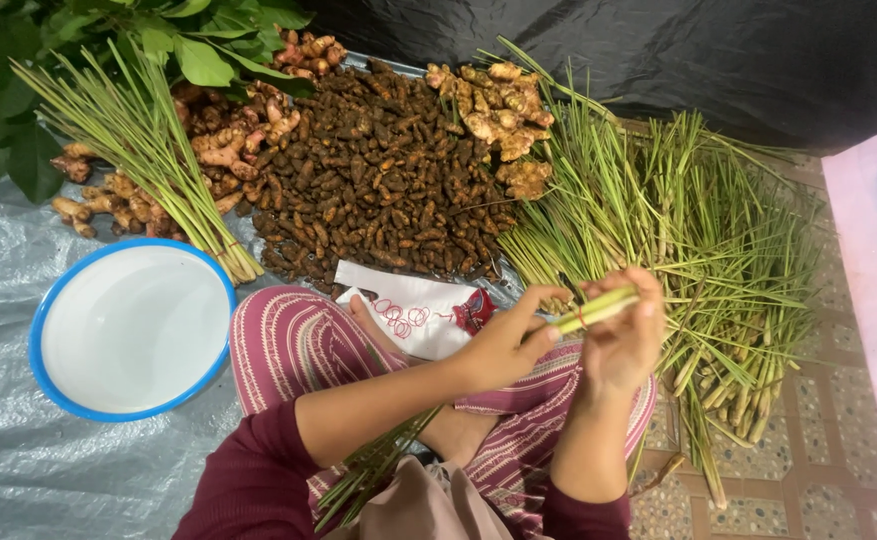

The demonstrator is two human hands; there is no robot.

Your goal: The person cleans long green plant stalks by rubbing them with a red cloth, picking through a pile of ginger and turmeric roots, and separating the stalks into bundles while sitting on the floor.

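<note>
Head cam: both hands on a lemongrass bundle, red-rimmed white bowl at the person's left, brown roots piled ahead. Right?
Not quite: the head view shows the bowl has a blue rim, not red. Both the left hand and right hand do hold the lemongrass bundle, with brown roots piled ahead.

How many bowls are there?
1: a white bowl with a blue rim sits on the plastic sheet, left of the person's knee. Others may lie out of view.
</note>
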